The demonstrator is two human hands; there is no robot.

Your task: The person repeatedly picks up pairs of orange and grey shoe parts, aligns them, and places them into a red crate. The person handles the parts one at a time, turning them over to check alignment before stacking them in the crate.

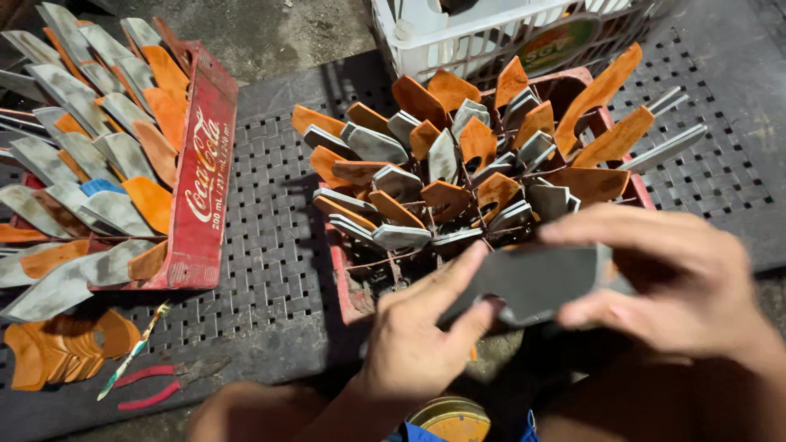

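The grey metal blade (536,282) lay crosswise between both hands, its long axis running left to right, just above the near edge of the red crate (348,299). The right hand (679,282) pinched its right end; the left hand (417,340) apparently gripped the left end, though motion blur hid the contact.

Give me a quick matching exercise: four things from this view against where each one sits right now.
Things:
1. grey metal blade
2. red-handled pliers
3. white plastic basket
4. loose stack of orange wooden handles

Places:
A. top of view, behind the middle crate
B. between left hand and right hand
C. bottom left corner, on the mat
D. on the mat, just right of that stack

Pairs: 1-B, 2-D, 3-A, 4-C
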